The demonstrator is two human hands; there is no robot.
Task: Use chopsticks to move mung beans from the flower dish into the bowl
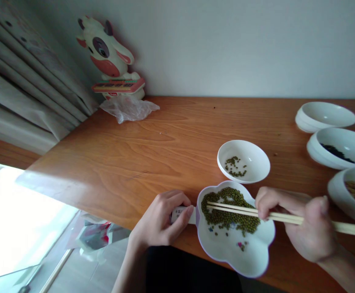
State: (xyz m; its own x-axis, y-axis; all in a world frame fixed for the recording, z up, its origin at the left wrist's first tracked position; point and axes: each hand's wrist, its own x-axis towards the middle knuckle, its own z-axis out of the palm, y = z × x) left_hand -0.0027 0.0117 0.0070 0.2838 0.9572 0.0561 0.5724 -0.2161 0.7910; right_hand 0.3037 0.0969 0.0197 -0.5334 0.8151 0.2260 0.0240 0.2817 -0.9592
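My left hand [168, 219] is closed around the short white handle of a flower-shaped white dish [231, 254] with a lilac rim. Green mung beans [241, 219] cover much of the dish, mostly its far half, and a few lie loose near the front. In my right hand [302, 228] is a pair of wooden chopsticks [275, 215], held almost level. Their tips rest among the beans on the dish's left side; whether a bean is between them I cannot tell. Just behind the dish stands a white bowl [258, 165] with a small number of mung beans in it.
On the right stand a white bowl [310, 122], a bowl with dark bits [314, 152] and a bowl of light brown grains [338, 191]. A cow-shaped toy keyboard [116, 85] and a crumpled clear plastic bag [130, 109] are at the back left, near a curtain [21, 81].
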